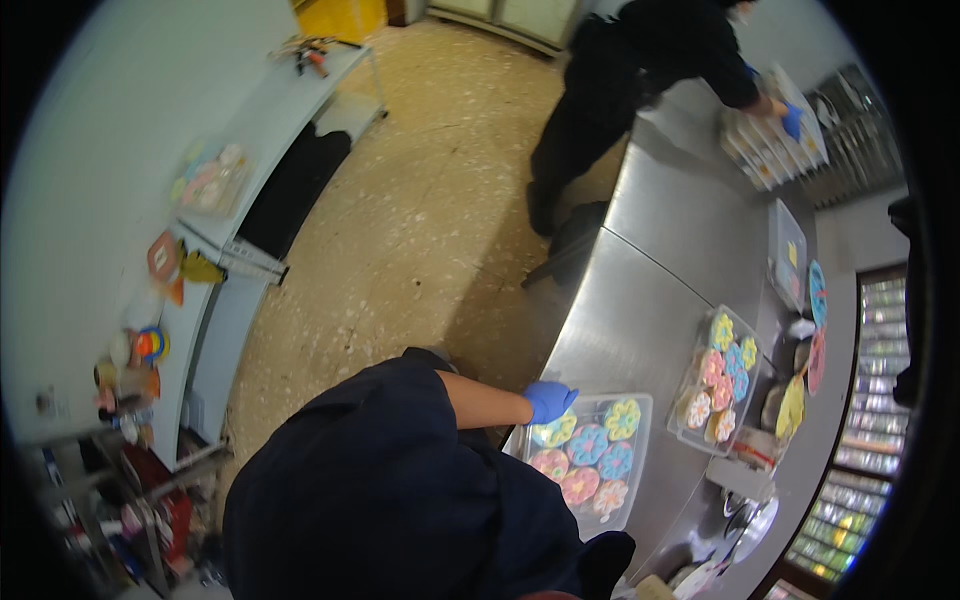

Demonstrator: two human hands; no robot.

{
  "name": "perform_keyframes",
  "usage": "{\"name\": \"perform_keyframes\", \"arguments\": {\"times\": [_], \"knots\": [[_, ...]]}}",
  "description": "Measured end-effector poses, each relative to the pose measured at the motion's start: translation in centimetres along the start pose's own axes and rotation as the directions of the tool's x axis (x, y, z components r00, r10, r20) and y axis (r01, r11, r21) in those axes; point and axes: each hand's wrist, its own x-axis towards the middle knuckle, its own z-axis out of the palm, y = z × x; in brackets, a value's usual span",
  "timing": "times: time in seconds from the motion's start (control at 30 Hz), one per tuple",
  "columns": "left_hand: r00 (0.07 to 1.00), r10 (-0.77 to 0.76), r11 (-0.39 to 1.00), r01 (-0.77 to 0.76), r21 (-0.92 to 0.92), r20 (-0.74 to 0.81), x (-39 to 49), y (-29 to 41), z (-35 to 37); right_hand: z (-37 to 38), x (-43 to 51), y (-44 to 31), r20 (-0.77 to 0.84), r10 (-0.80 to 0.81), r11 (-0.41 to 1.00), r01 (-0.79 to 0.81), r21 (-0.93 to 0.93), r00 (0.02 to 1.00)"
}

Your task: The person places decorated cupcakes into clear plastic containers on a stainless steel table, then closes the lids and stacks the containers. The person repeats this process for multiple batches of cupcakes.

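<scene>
My left hand (550,402), in a blue glove, is curled at the far left corner of a clear plastic container (642,465). The container sits at the near edge of a stainless steel table (600,330). Inside it are several flower-shaped frosted cakes: yellow-green ones, blue ones (589,445), pink ones (580,486) and a paler one (610,496). My right hand is out of view; only a dark sleeve (606,561) shows on that side. A second clear container (679,420) with similar frosted cakes (722,392) lies farther back on the table.
A co-worker in dark clothes (645,60) leans over the table's far end, a blue-gloved hand (792,120) on stacked white trays (772,150). A plastic lid (787,255) and bowls line the back. Opposite, a pale shelf unit (277,120) holds another cake container (210,180).
</scene>
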Motion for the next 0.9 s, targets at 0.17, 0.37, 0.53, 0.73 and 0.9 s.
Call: {"name": "perform_keyframes", "arguments": {"times": [0.17,0.37,0.53,0.73,0.9], "knots": [[0.999,0.009,0.998,-0.011,-0.069,-0.042,-4.2,-1.5,2.1,-0.3,2.4,-0.5,0.037,-0.058,0.998,0.059,-0.038,0.998],[0.999,0.035,0.999,-0.036,-0.039,-0.028,-4.1,-0.2,2.0,-0.7,4.0,-1.9,0.074,-0.097,0.992,0.103,-0.080,0.993],[0.964,0.263,0.952,-0.253,0.173,-0.035,-3.4,0.6,1.9,-0.9,4.8,-2.1,0.071,-0.105,0.989,0.112,-0.099,0.992],[0.949,0.301,0.942,-0.311,0.126,0.097,0.5,3.2,3.0,-3.5,5.0,-1.1,0.057,-0.082,0.983,0.091,-0.157,0.995],[0.973,0.231,0.971,-0.232,0.054,0.027,4.3,6.2,6.2,-5.5,3.9,1.4,-0.029,-0.007,0.989,0.002,-0.151,1.000]]}}
